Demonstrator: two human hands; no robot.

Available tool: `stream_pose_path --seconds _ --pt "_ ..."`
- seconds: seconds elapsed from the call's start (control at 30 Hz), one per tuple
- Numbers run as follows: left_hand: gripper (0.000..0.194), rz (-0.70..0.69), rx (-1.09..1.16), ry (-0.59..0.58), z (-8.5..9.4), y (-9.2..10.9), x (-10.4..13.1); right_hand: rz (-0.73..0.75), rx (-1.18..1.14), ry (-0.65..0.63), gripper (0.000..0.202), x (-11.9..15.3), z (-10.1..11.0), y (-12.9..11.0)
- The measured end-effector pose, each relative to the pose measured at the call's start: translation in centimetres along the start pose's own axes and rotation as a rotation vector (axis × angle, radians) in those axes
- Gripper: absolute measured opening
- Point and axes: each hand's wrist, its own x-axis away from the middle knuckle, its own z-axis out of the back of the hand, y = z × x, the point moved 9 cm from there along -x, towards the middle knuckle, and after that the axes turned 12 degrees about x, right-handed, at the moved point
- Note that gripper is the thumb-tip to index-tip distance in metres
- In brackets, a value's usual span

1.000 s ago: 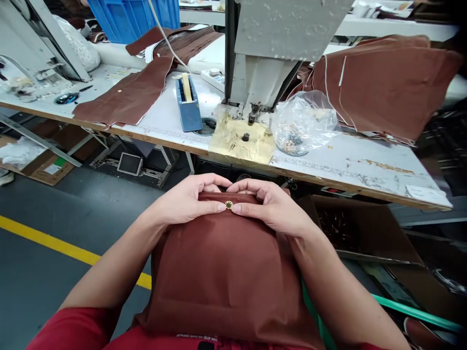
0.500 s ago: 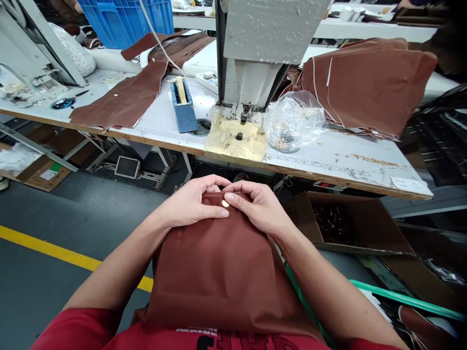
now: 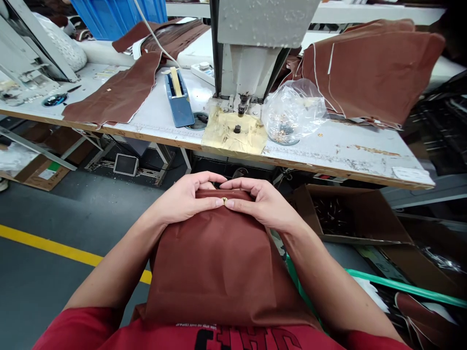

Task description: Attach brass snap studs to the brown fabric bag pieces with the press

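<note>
A large brown leather-like piece drapes over my lap, its far edge raised between both hands. Near that edge sits a small round gold snap button. My left hand is closed on the edge, its thumb tip touching the button's left side. From the other side my right hand pinches the same edge, thumb against the button's right. The fingers of both hands curl behind the piece, where they are partly hidden.
Ahead stands a press machine on a worktable. By it are a blue tape dispenser, a plastic bag of small metal parts and brown pieces. A cardboard box sits below right.
My left thumb has moved up to the button, and my right thumb has shifted off its top to the right side. The view has tilted slightly downward.
</note>
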Motion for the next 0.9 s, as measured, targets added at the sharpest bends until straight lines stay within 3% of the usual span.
stream_pose_path --seconds 0.4,0.7,0.9 --pt "0.050 -0.007 -0.045 0.010 0.1 -0.1 -0.1 -0.002 0.030 0.007 0.038 -0.1 -0.1 0.4" --pt "0.054 0.042 -0.099 -0.050 0.3 -0.8 0.3 0.021 0.053 -0.131 0.045 0.0 -0.2 0.7" --pt "0.054 0.070 -0.156 -0.035 0.9 -0.9 0.3 -0.014 0.115 -0.132 0.046 -0.2 0.0 1.5"
